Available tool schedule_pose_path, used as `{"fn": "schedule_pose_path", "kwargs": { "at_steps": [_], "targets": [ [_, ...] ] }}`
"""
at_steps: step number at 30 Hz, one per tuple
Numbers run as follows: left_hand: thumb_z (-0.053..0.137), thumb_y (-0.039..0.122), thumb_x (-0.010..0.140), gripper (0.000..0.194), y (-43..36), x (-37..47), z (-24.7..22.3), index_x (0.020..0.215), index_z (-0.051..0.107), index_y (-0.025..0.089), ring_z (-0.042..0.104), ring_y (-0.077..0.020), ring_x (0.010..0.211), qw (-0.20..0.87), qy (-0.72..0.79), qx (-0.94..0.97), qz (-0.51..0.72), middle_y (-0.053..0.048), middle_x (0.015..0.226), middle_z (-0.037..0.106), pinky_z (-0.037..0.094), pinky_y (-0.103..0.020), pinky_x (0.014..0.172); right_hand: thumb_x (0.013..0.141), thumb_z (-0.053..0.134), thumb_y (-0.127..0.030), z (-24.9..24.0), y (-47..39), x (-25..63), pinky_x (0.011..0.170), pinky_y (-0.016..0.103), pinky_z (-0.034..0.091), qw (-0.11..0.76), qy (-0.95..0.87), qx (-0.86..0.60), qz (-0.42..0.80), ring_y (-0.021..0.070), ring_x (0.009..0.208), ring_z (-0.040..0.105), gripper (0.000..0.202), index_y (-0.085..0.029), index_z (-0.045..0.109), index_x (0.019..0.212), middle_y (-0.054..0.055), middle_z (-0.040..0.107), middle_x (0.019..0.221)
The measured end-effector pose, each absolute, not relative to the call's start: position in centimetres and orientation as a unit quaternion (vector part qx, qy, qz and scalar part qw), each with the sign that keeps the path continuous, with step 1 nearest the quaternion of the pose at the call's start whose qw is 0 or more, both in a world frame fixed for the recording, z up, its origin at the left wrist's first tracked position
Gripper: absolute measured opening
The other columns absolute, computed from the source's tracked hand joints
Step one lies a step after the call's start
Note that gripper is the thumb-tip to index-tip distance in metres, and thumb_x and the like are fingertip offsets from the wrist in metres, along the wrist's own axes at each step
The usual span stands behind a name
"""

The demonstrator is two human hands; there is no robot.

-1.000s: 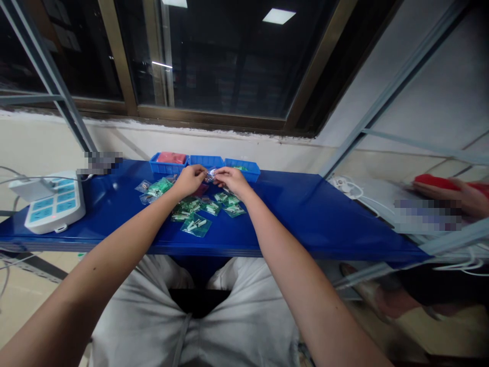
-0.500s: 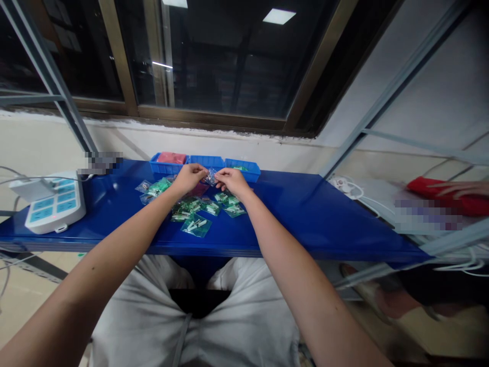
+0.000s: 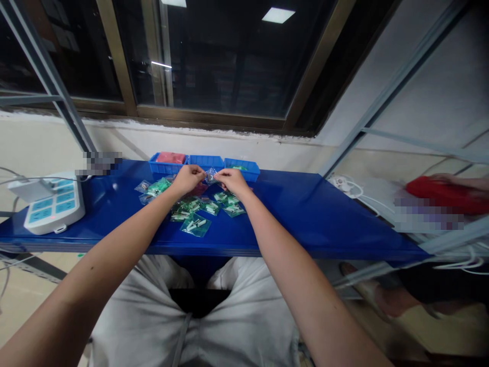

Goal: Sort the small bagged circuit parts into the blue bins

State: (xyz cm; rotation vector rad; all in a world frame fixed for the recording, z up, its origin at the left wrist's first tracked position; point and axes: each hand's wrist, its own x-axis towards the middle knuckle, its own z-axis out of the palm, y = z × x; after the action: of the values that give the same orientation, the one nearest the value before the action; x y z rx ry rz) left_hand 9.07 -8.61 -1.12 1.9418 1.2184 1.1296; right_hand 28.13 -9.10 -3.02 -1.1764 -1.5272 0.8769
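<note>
Between my two hands is a small clear plastic bag (image 3: 211, 176), raised a little over the table near the bins. My left hand (image 3: 190, 178) pinches its left side, and my right hand (image 3: 231, 181) pinches its right side. What the bag contains is too small to make out. Below my hands lies a pile of small green-tinted bags (image 3: 187, 206) with white pieces inside. One such green bag (image 3: 195, 225) lies nearest the front edge. Part of a pink bag (image 3: 200, 189) shows under my left hand.
Three blue bins stand along the back: one with pink bags (image 3: 170, 157), a middle bin (image 3: 206, 162), and a right bin (image 3: 250, 171) with something green. A white power strip (image 3: 57, 204) sits at left on the blue table (image 3: 305, 219). At far right, another person's hand touches a red item (image 3: 439, 193).
My hands stay nearly in place, and the clear bag between them shows slightly higher and more spread out. At far right the other person's hand has shifted on the red item.
</note>
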Motion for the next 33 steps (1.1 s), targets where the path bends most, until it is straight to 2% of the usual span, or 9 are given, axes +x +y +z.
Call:
{"fn": "schedule_pose_path", "kwargs": {
  "at_steps": [4,8,12,15,17,20,24,28,33],
  "targets": [
    [0.064,0.032,0.078,0.017,-8.5,9.1,-1.3,0.074,0.064,0.015,0.056,-0.0145,0.054,0.293,0.436,0.735,0.428,-0.001,0.058,0.063,0.041,-0.025,0.054,0.078,0.067,-0.023,-2.7,-9.5,28.0,0.040,0.021,0.035,0.475,-0.630,-0.490,0.371,0.0091,0.039,0.046,0.012,-0.016,0.070,0.068,-0.004,0.053,0.045],
    [0.062,0.032,0.081,0.016,-8.6,9.1,-1.3,0.077,0.061,0.017,0.056,-0.0144,0.048,0.303,0.438,0.735,0.418,0.000,0.053,0.062,0.042,-0.024,0.051,0.080,0.068,-0.022,-2.5,-9.7,27.8,0.040,0.021,0.039,0.469,-0.603,-0.506,0.400,0.0091,0.040,0.049,0.013,-0.015,0.069,0.069,-0.001,0.059,0.051],
    [0.059,0.034,0.084,0.017,-9.2,9.1,-1.0,0.084,0.063,0.017,0.058,-0.0152,0.046,0.281,0.441,0.741,0.422,-0.001,0.056,0.066,0.043,-0.025,0.050,0.085,0.068,-0.034,-2.1,-9.9,27.7,0.039,0.021,0.042,0.486,-0.558,-0.494,0.457,0.0111,0.042,0.056,0.019,-0.016,0.066,0.081,0.001,0.066,0.057],
    [0.059,0.034,0.085,0.019,-9.7,9.1,-0.8,0.089,0.066,0.016,0.065,-0.0168,0.058,0.222,0.421,0.764,0.435,-0.003,0.067,0.072,0.049,-0.026,0.059,0.090,0.062,-0.046,-1.5,-10.2,27.7,0.043,0.024,0.049,0.507,-0.503,-0.471,0.517,0.0145,0.048,0.063,0.030,-0.015,0.064,0.090,0.006,0.070,0.067],
    [0.060,0.033,0.083,0.019,-10.0,9.2,-0.6,0.087,0.069,0.016,0.069,-0.0187,0.073,0.192,0.402,0.780,0.439,-0.005,0.079,0.075,0.052,-0.028,0.070,0.092,0.060,-0.047,-1.3,-10.5,27.6,0.047,0.026,0.052,0.518,-0.485,-0.451,0.542,0.0159,0.053,0.066,0.032,-0.014,0.063,0.088,0.009,0.072,0.074],
    [0.063,0.032,0.082,0.018,-10.4,9.4,-0.4,0.087,0.071,0.017,0.069,-0.0192,0.081,0.196,0.392,0.793,0.424,-0.006,0.091,0.076,0.053,-0.029,0.077,0.086,0.069,-0.035,-1.2,-10.6,27.6,0.049,0.024,0.053,0.528,-0.491,-0.438,0.537,0.0163,0.062,0.069,0.021,-0.015,0.062,0.083,0.007,0.071,0.076],
    [0.064,0.033,0.083,0.019,-10.4,9.7,-0.5,0.091,0.066,0.016,0.067,-0.0157,0.060,0.293,0.390,0.765,0.420,-0.007,0.087,0.073,0.052,-0.028,0.062,0.075,0.075,-0.016,-1.7,-10.2,27.6,0.048,0.022,0.052,0.540,-0.512,-0.441,0.501,0.0164,0.063,0.069,0.014,-0.017,0.061,0.078,0.001,0.067,0.070],
    [0.067,0.026,0.079,0.020,-9.8,9.7,-0.8,0.093,0.057,0.017,0.065,-0.0151,0.054,0.337,0.380,0.733,0.453,-0.004,0.077,0.070,0.050,-0.027,0.056,0.070,0.072,-0.012,-2.3,-9.7,27.7,0.045,0.021,0.049,0.542,-0.553,-0.428,0.467,0.0156,0.061,0.068,0.012,-0.017,0.062,0.074,-0.001,0.067,0.069],
    [0.068,0.023,0.077,0.029,-9.1,9.4,-1.3,0.100,0.053,0.018,0.064,-0.0146,0.059,0.316,0.390,0.735,0.456,-0.001,0.073,0.068,0.049,-0.025,0.058,0.068,0.070,-0.012,-2.3,-9.6,27.6,0.044,0.019,0.046,0.525,-0.594,-0.447,0.415,0.0158,0.061,0.067,0.007,-0.017,0.068,0.072,0.000,0.067,0.063]
  ]
}}
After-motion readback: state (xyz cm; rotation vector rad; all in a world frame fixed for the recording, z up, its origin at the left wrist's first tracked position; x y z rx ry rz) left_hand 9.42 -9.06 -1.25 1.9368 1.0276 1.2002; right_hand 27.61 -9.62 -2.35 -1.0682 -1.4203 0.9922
